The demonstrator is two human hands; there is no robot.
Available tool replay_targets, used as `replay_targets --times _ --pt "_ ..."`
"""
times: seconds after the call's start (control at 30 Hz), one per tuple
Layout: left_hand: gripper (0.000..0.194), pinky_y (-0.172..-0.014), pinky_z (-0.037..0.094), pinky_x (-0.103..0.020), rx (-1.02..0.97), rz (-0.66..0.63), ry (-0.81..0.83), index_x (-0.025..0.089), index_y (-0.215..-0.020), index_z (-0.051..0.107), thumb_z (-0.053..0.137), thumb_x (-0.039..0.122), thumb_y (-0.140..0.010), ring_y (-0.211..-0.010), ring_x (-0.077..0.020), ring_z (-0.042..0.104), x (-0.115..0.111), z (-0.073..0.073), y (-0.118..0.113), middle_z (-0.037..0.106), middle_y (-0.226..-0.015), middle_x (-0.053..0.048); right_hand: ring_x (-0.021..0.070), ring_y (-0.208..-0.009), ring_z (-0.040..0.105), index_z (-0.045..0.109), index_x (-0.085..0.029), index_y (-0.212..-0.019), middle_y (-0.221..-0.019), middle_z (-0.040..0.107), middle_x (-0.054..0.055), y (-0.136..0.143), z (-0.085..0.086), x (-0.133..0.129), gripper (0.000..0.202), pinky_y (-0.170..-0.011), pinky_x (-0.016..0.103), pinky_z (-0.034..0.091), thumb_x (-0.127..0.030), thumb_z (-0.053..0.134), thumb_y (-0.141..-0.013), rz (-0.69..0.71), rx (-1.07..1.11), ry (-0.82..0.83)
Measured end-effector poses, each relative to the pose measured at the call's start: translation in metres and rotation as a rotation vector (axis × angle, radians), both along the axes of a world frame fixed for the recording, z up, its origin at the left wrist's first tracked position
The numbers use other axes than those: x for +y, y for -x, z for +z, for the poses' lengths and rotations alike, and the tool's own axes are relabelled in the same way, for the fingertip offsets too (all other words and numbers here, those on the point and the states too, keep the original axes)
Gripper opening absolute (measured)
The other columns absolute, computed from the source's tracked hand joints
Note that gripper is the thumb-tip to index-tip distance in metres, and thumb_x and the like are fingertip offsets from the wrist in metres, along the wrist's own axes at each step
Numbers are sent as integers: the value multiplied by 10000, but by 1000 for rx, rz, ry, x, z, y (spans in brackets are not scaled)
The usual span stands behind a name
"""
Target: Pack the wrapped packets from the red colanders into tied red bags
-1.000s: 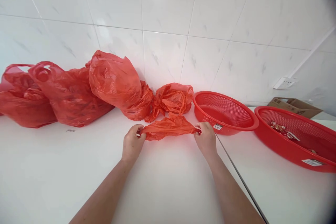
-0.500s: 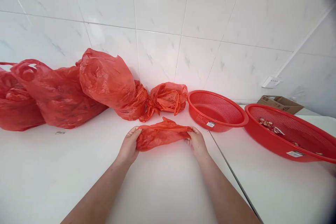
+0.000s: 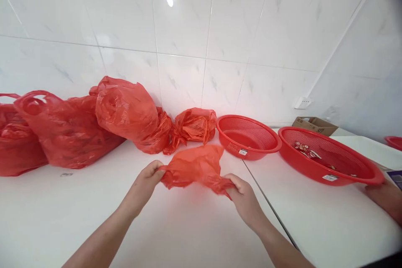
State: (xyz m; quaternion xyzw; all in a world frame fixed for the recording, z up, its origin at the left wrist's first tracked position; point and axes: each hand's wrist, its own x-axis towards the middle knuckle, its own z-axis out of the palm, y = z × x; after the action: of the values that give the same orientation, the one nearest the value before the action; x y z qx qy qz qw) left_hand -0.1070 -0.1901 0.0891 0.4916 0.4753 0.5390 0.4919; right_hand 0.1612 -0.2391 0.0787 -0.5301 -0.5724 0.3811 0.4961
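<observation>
A thin red plastic bag [image 3: 194, 165] is stretched between my two hands, above the white table [image 3: 188, 234]. My left hand [image 3: 150, 176] pinches its left end between thumb and fingers. At the opposite end, my right hand [image 3: 241, 194] is closed around the bunched plastic. The bag's middle puffs up and looks slightly blurred. Just behind it lies a crumpled red bag [image 3: 196, 125] against the wall. A red perforated basket [image 3: 248, 138] stands to the right of that.
Full red plastic bags [image 3: 75, 134] line the wall at left. A larger red basket [image 3: 329, 159] on the right holds small items; another person's hand [image 3: 381, 192] touches its rim. Behind it sit a cardboard box [image 3: 315, 125] and a wall socket [image 3: 303, 103]. A seam crosses the table.
My hands have moved slightly apart, and the bag between them has opened upward and spread. The view has tilted up and turned right, showing more of the other person's hand.
</observation>
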Motion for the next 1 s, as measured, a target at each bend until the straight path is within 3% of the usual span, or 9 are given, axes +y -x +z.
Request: replay_targets --times 0.1,0.2,0.3,0.47,0.6,0.7,0.83,0.9,1.0 --pt "58 -611 499 -249 -356 -44 196 194 -765 577 594 248 -777 -636 -122 571 -5 -14 -10 617 -744 14 177 -750 579 624 -198 -774 -797 645 26 -5 -8 -2 146 -695 303 442 -291 513 -799 81 113 189" --pt "45 -642 524 -241 -538 1 335 186 -817 606 575 190 -784 -691 -121 613 -5 -20 -22 645 -817 -1 163 -712 580 614 -175 -751 -767 640 35 -13 -15 2 133 -686 301 446 -300 576 -775 144 225 312" --pt "79 -651 548 -274 -617 -77 404 187 -771 613 577 256 -788 -685 -143 639 -6 -16 -25 661 -786 -11 163 -750 601 635 -176 -784 -818 656 43 -23 -22 6 129 -706 294 467 -298 645 -745 186 441 410" --pt "114 -692 569 -343 -570 -255 528 174 -786 659 631 278 -749 -713 -203 684 -12 -12 -13 701 -801 -61 183 -869 630 661 -226 -913 -977 673 39 -36 -29 5 177 -769 312 498 -330 641 -771 98 920 459" --pt "192 -755 566 -375 -614 -274 611 155 -887 676 609 304 -786 -807 -235 691 -7 -24 -17 708 -904 -95 185 -871 628 650 -211 -927 -980 667 46 -45 -32 16 214 -737 295 502 -379 613 -800 54 956 452" --pt "195 -759 565 -348 -659 -206 628 150 -911 664 557 294 -836 -786 -203 684 0 -34 -25 698 -885 -81 212 -956 606 615 -196 -992 -1082 630 87 -55 -31 27 284 -778 324 500 -409 593 -805 -51 782 405" --pt "144 -706 562 -284 -651 -52 604 175 -909 647 563 272 -845 -738 -150 661 1 -48 -29 679 -865 -34 238 -1145 503 527 -258 -1122 -1245 528 78 -50 -23 21 356 -933 401 437 -365 614 -793 -467 205 -82" --pt "125 -686 551 -264 -641 -43 582 185 -908 640 580 268 -835 -728 -135 648 1 -55 -30 670 -874 -19 249 -1184 468 501 -279 -1189 -1293 491 77 -35 -20 13 429 -969 416 410 -331 631 -783 -349 -162 -350" --pt "167 -694 536 -285 -585 -139 555 182 -919 624 578 315 -829 -758 -155 639 3 -59 -28 657 -896 -36 284 -1229 417 509 -275 -1246 -1297 502 82 -7 -21 12 525 -1041 468 325 -224 658 -744 171 -688 -515"
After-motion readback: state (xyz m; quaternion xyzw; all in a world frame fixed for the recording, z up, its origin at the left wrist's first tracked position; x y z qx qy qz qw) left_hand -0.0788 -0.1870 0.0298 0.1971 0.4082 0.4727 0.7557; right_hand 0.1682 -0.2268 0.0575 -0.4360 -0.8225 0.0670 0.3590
